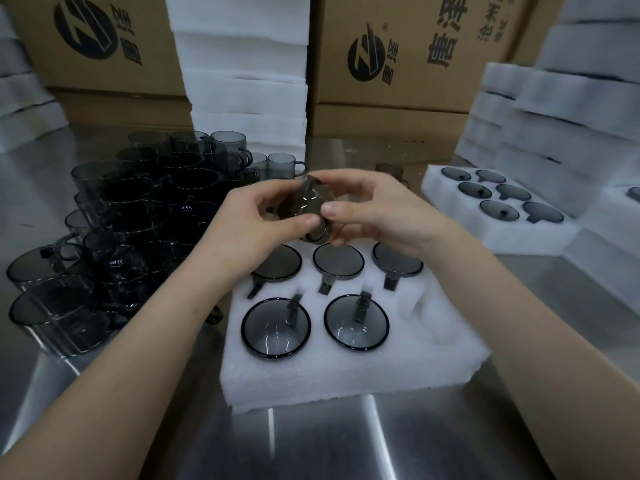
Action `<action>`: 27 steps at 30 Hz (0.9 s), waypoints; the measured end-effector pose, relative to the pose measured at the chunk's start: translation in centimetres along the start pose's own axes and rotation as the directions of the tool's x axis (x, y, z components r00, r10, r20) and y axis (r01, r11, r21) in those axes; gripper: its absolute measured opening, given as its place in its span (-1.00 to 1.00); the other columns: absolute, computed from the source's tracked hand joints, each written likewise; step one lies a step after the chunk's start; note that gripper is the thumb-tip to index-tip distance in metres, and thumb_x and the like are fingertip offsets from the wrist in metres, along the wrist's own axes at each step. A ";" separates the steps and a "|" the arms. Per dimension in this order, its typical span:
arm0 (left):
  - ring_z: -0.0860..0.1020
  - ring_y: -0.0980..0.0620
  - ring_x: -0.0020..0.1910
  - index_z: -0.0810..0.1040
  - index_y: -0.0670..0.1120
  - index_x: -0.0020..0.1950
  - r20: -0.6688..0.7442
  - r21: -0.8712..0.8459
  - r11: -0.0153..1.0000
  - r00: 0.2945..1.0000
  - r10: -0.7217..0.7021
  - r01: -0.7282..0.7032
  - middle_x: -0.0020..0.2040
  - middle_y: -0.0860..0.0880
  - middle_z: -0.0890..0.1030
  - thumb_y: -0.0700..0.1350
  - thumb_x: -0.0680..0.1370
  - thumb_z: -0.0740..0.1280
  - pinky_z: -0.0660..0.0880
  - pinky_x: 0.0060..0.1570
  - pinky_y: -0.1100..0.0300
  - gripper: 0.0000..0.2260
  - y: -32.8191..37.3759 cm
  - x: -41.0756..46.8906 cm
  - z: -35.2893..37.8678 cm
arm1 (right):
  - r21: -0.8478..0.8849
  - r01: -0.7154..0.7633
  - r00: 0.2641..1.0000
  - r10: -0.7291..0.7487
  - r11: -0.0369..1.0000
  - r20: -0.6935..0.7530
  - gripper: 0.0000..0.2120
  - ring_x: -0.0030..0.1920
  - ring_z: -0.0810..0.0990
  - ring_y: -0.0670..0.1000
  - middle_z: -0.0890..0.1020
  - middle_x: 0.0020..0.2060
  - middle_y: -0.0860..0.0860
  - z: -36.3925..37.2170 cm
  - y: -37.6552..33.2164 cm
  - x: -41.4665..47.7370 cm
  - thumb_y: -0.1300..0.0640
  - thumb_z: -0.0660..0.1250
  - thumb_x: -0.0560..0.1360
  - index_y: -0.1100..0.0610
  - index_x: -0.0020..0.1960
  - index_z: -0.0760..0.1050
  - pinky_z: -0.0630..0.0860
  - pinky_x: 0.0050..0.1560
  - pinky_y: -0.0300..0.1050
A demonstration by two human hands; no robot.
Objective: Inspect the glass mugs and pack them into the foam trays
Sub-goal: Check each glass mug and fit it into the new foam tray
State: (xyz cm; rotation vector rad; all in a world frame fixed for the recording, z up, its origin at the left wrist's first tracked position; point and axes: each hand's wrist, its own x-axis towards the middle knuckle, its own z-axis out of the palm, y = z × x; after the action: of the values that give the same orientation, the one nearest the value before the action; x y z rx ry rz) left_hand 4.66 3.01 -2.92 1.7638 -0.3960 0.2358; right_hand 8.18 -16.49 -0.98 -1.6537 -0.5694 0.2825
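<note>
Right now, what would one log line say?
step: inspect | left hand + right hand: both hold one glass mug | foam tray: five mugs in, one pocket empty

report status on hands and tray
Left hand, right hand both grip one mug over near tray. Five seated mugs, near-right pocket empty. Nothing blocking.

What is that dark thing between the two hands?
A smoky glass mug, held by the left hand and the right hand above the near foam tray, in the head view.
</note>
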 end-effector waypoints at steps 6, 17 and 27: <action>0.67 0.07 0.01 0.59 -0.10 0.19 -0.004 -0.048 0.998 1.000 0.029 -0.029 0.10 -0.03 0.67 -0.34 0.30 0.54 0.58 0.03 0.23 -0.52 -0.4 -0.1 0.1 | -0.163 0.058 0.994 -0.072 0.985 -0.084 -0.62 -0.37 0.58 -0.03 0.54 0.04 0.09 0.8 -0.1 -0.1 0.14 0.53 0.31 0.04 0.06 0.48 0.50 -0.37 -0.20; 0.66 0.12 0.00 0.56 -0.02 0.04 0.044 -0.058 0.995 0.995 0.088 -0.086 0.00 0.07 0.68 -0.21 0.25 0.57 0.55 0.02 0.29 -0.59 -0.5 -0.3 0.7 | -0.126 0.050 0.937 -0.090 0.991 -0.339 -0.81 -0.62 0.29 -0.12 0.48 -0.57 -0.15 1.5 -0.2 0.3 0.05 0.34 0.58 0.06 -0.20 0.54 0.18 -0.60 -0.31; 0.66 0.11 -0.05 0.51 -0.06 0.20 -0.011 -0.197 0.980 0.999 -0.040 0.037 0.00 0.07 0.69 -0.22 0.54 0.35 0.60 -0.08 0.17 -0.76 -0.5 0.1 0.3 | 0.415 -0.012 0.998 -0.015 0.910 0.061 -0.56 -0.34 0.53 -0.12 0.59 -0.13 0.07 -0.2 0.5 0.4 0.28 0.29 0.45 0.21 0.32 0.46 0.50 -0.29 -0.32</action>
State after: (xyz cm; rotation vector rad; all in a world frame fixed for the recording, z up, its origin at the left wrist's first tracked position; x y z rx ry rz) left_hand 4.96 2.84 -3.42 1.5729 -0.3620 0.1756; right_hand 8.67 -16.47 -1.40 -1.2339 -0.5154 0.4252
